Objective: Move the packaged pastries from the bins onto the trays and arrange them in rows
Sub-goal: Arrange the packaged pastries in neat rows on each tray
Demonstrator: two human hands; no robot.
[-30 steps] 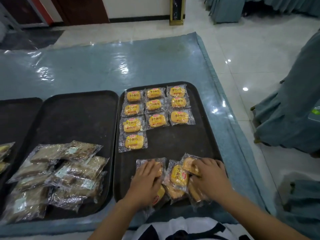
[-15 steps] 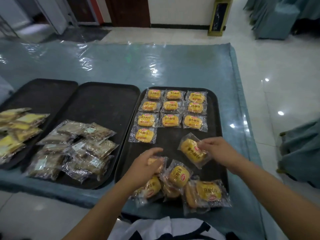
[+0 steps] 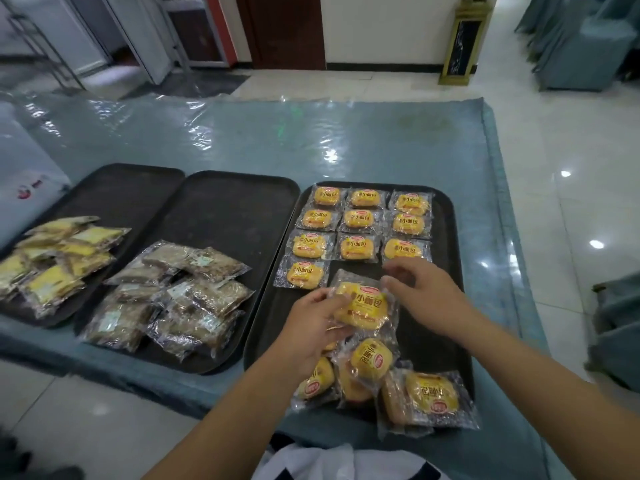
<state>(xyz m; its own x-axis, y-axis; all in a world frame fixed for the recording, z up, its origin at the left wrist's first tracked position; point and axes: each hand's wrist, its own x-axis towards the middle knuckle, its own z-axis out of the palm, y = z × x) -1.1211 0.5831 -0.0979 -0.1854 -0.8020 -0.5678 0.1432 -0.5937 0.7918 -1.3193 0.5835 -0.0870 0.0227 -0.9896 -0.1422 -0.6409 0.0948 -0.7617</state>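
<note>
- While the left hand [image 3: 317, 320] grips a clear-wrapped yellow bun packet [image 3: 363, 306] by its left edge, the right hand [image 3: 420, 292] pinches the packet's top right corner — so both hands are clamped on the one packet, held just above the right-hand black plastic tray [image 3: 446, 306].
- Its printed face is up and its long axis runs roughly left to right; the open slot lies just beyond it, right beside the lone fourth-row bun packet [image 3: 304, 273]. I'd judge a short push forward fills it.
- On that tray: ten packets in neat rows at the far end, and a loose heap of bun packets [image 3: 381, 379] at the near edge.
- Middle black tray [image 3: 235, 202] holds a pile of brown pastry packets [image 3: 173, 296]; the left black tray [image 3: 121, 188] holds pale yellow packets [image 3: 55, 258].
- All three sit on the plastic-covered blue table [image 3: 311, 143].
</note>
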